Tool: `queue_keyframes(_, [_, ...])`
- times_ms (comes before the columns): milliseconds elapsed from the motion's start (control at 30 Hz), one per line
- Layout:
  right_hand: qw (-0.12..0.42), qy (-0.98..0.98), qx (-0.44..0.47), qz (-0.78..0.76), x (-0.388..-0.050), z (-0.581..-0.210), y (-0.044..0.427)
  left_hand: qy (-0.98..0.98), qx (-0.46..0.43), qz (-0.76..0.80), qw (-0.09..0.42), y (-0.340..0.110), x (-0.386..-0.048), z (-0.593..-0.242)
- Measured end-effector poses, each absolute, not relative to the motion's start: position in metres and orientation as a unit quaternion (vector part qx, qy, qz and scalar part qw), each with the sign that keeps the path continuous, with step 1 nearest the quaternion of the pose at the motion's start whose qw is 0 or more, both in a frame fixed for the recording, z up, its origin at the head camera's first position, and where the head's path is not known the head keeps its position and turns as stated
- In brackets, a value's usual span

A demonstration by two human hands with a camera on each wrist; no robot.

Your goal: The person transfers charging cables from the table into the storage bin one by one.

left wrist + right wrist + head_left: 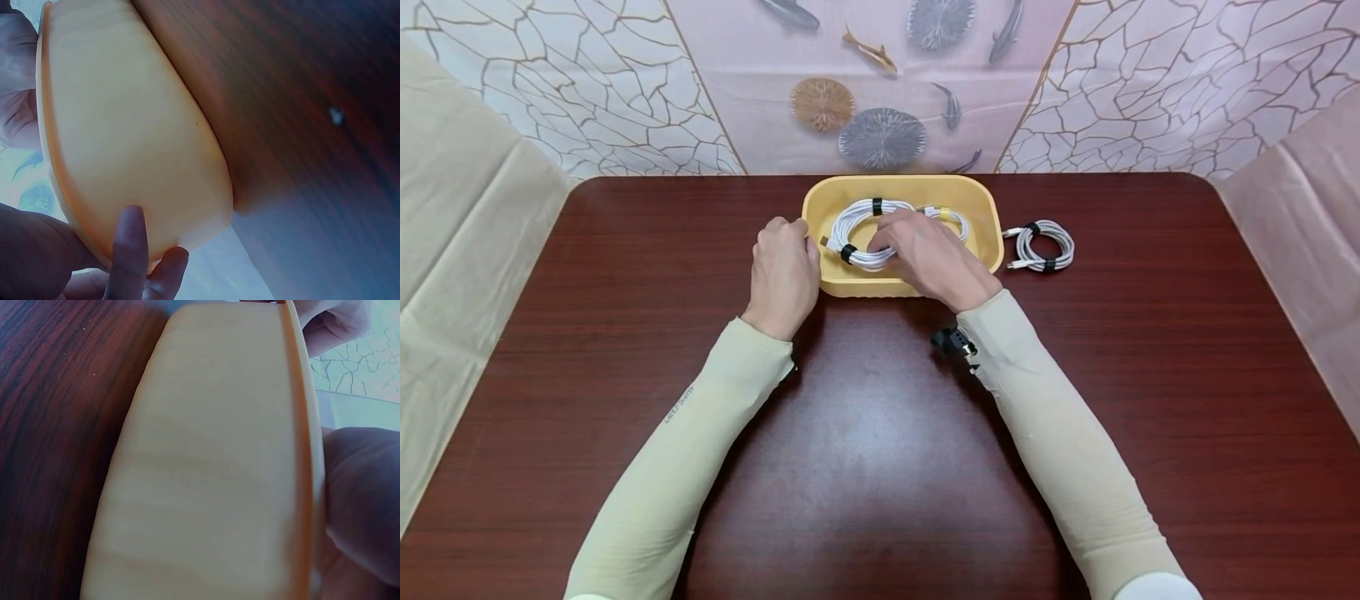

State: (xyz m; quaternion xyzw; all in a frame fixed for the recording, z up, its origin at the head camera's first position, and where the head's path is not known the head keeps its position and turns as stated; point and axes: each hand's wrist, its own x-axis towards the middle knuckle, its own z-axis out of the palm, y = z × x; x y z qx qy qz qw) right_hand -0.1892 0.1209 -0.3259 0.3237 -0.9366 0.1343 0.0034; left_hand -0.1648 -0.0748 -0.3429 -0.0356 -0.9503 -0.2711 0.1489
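Observation:
A yellow plastic bin [868, 287] stands on the table, its outer wall filling much of both wrist views. My left hand [784, 275] grips its left end at the rim, with fingers [131, 244] against the outside wall. My right hand [936, 258] reaches over the near rim into the bin, its curled fingers at the right side of a large coiled white cable [850, 223] with black ties; the fingertips are partly hidden. Right behind that hand lies a smaller white cable [955, 218] with a yellow tie, partly covered.
To the right of the bin, a grey-white coiled cable [1049, 247] with black ties lies on the dark red wooden table [865, 433]. A patterned cloth [880, 83] hangs behind the table's far edge. Beige cloth panels flank both sides.

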Motion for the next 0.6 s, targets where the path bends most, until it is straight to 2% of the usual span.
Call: queue_keyframes(600, [0.000, -0.921, 0.366, 0.133, -0.1961, -0.3273, 0.1212, -0.951, -0.037, -0.272, 0.144, -0.0757, -0.1653, -0.3435])
